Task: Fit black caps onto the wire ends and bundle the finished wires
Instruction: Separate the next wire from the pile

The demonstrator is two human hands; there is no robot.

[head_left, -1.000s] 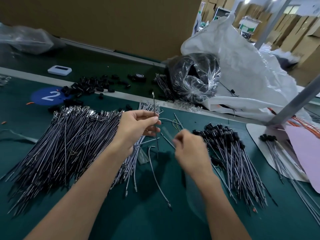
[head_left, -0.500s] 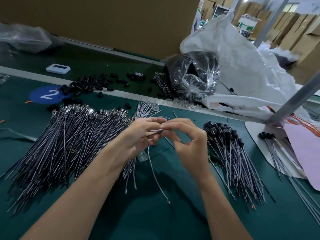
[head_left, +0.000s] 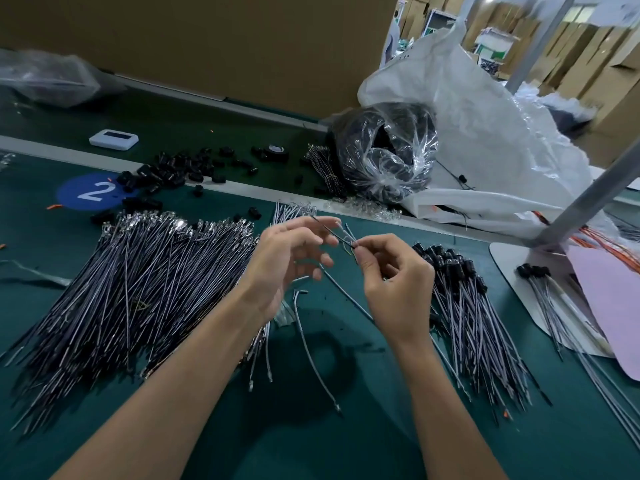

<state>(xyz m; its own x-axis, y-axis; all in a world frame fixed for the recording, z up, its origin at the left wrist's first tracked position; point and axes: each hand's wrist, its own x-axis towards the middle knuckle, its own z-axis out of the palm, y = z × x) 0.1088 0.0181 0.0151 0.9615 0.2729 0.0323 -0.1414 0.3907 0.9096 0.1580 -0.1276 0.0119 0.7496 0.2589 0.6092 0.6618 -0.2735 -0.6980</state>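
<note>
Right hand (head_left: 394,282) pinching thin wire (head_left: 341,235) with thumb and finger. Left hand (head_left: 291,261) fingers loose, spread; grip on wire unclear. Big bare wire pile (head_left: 138,289) left of fingers: lots left. Smaller capped wire pile (head_left: 467,306) right of fingers: done, not bundled. Loose black caps (head_left: 180,168) far past fingers.

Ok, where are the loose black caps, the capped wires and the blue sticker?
Loose black caps (head_left: 180,166): head view, middle of the heap.
Capped wires (head_left: 467,317): head view, stems midway down the pile.
Blue sticker (head_left: 93,191): head view, on its white numeral.
</note>
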